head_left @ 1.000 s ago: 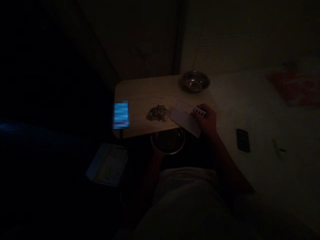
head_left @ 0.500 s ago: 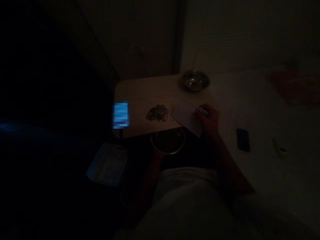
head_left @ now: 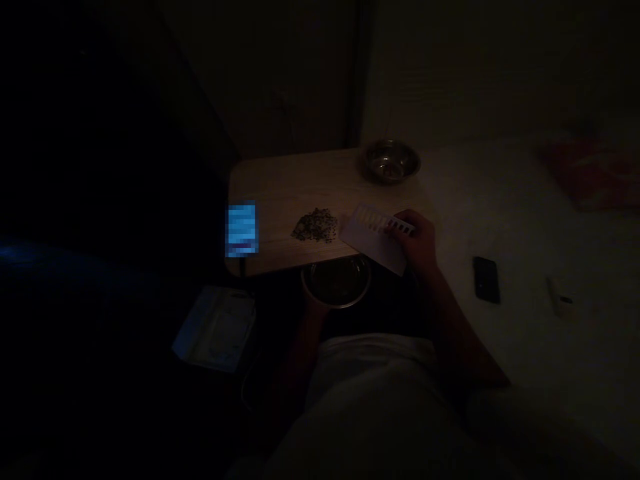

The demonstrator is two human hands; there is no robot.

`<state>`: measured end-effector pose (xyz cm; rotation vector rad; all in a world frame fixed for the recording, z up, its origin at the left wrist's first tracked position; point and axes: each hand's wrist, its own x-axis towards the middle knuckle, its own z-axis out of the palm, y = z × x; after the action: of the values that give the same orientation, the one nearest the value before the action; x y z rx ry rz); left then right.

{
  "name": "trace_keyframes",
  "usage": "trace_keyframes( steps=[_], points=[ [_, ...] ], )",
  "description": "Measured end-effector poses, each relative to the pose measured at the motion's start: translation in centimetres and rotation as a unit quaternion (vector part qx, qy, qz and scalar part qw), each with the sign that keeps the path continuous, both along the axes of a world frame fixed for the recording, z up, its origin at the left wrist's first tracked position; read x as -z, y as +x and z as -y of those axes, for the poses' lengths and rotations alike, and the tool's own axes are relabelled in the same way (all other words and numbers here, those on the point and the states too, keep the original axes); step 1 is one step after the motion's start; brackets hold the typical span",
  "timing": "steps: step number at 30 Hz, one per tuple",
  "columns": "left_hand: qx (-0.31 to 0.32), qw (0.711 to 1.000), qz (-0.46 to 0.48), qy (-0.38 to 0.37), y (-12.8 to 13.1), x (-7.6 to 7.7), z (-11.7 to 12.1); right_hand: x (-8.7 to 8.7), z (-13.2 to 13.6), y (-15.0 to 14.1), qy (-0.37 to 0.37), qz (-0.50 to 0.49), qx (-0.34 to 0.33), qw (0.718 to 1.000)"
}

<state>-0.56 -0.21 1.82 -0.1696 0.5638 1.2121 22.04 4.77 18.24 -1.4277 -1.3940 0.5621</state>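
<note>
Dark pile (head_left: 315, 226) on counter (head_left: 275, 183). Left hand (head_left: 317, 311) touches lower bowl (head_left: 337, 306) by counter edge; can't tell its fingers, too dark. Slotted card (head_left: 373, 244) right of pile, pinched in right hand's (head_left: 419, 241) fingers. Upper bowl (head_left: 393, 177) beyond card. Phone (head_left: 487, 280) farther right.

The right forearm (head_left: 465, 327) slants from the lower right up toward the centre, bare, the wrist nearly straight; the right hand (head_left: 419, 241) sits just right of centre, fingers bent leftward in a closed grip. The left forearm (head_left: 299, 353) rises through the dim lower middle to the left hand (head_left: 317, 311), its fingers too dark and hidden to read
</note>
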Motion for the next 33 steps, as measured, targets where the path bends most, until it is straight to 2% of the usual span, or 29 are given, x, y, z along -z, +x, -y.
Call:
trace_keyframes(
  steps=[11, 15, 29, 33],
  points=[
    [0.007, 0.999, 0.01, -0.03, -0.37, 0.92, 0.02, 0.37, -0.26, 0.0, -0.013, -0.025, 0.009, 1.0],
    [-0.003, 0.999, -0.008, -0.049, -0.33, 0.67, 0.05, 0.47, -0.43, -0.09, -0.01, -0.034, 0.016, 0.999],
    [0.005, 1.0, 0.02, -0.022, -0.16, 0.09, 0.05, 0.3, 0.14, 0.54, 0.004, -0.027, 0.034, 0.999],
    [-0.005, 0.999, 0.021, -0.026, -0.23, 0.36, 0.03, 0.11, 0.25, 0.56, -0.009, -0.023, 0.011, 1.0]
  ],
)
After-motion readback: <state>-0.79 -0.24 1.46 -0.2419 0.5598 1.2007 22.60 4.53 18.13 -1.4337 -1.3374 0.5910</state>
